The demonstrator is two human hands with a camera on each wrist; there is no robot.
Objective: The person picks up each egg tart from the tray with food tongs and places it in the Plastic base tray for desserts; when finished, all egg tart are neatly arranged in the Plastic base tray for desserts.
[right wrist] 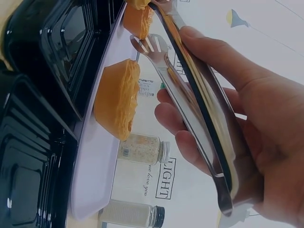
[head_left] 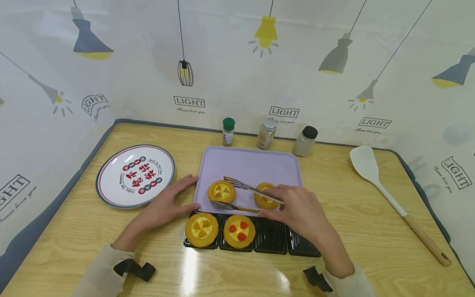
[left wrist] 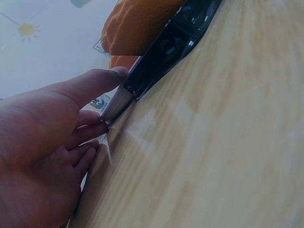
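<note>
Right hand [head_left: 302, 212] grips metal tongs [head_left: 248, 187], tips parted either side of a round tart [head_left: 222, 192]: golden crust, yellow filling, orange wedges; sits near-left on lilac tray [head_left: 252, 163]. Left hand [head_left: 165, 206] unclenched, fingers extended against tray's left edge. Nearer: black compartments [head_left: 271, 235], one bearing red-dotted tart [head_left: 239, 231].

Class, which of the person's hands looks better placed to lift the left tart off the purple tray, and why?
Probably the right hand: it holds the metal tongs, whose ends appear on either side of the left tart. The left hand holds no tool and rests at the purple tray edge.
</note>
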